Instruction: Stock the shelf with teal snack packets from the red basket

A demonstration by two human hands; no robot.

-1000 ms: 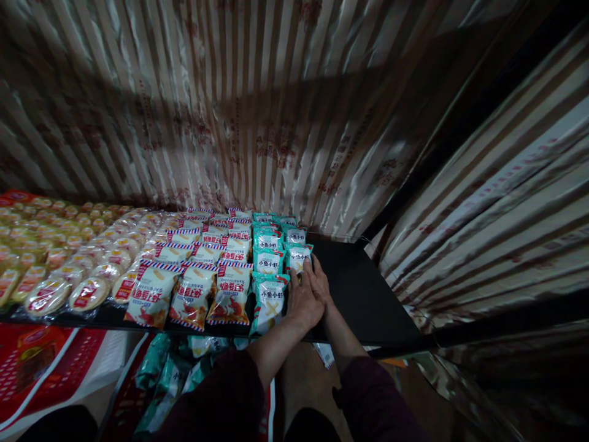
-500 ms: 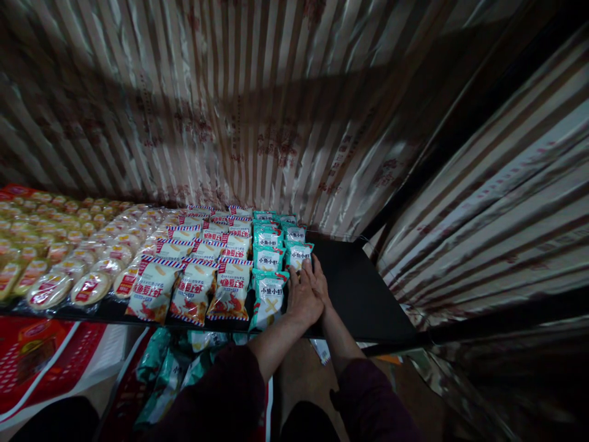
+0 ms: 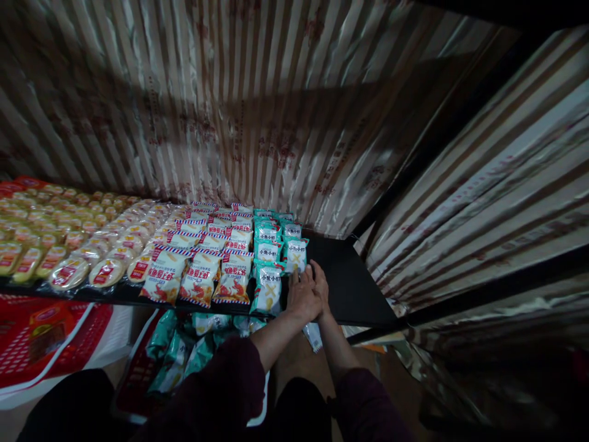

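My left hand (image 3: 301, 299) and my right hand (image 3: 321, 282) lie side by side on the black shelf (image 3: 354, 288), backs up and fingers stretched forward. Their fingertips sit just below the nearest teal snack packet (image 3: 295, 254) in the right column of teal packets. Nothing shows inside either hand. To the left of my left hand lies another teal packet (image 3: 269, 288) at the shelf's front edge. Left of the teal columns are rows of red, white and blue snack packets (image 3: 200, 282).
Round wrapped biscuits (image 3: 69, 245) fill the shelf's left part. Below the shelf a bin holds more teal packets (image 3: 184, 350), with a red basket (image 3: 50, 344) to its left. Shiny striped sheeting (image 3: 257, 110) closes the back and right side.
Both hands have drawn back a little from the teal packet they were touching. The view has shifted, so the shelf sits slightly higher and further left.
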